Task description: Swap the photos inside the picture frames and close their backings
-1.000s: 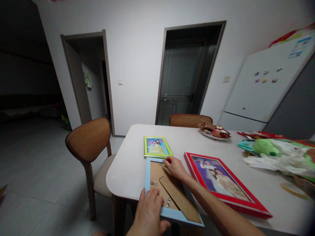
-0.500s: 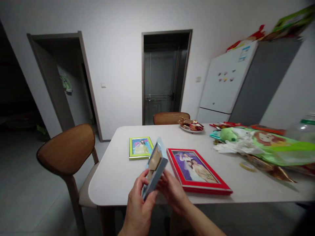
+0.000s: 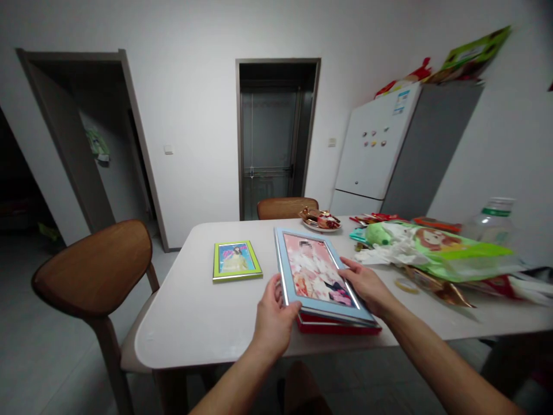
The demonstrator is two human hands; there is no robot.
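Observation:
A light blue picture frame with a pinkish photo faces up above the red picture frame, covering most of it. Whether the two touch all along cannot be made out. My left hand is closed on the blue frame's left side, thumb over the near left corner. My right hand grips its right edge, with the thumb on top and the other fingers mostly hidden. Farther left, a smaller yellow-green picture frame lies flat on the white table, its photo upward.
On the table's right are a green plastic bag, crumpled white tissue, a tape roll and a clear jar. A plate of wrapped items sits at the back. Wooden chairs stand left and behind.
The blue frame, earlier held upright and edge-on between both hands, has turned face up and moved right over the red frame. My right hand has shifted to its right edge.

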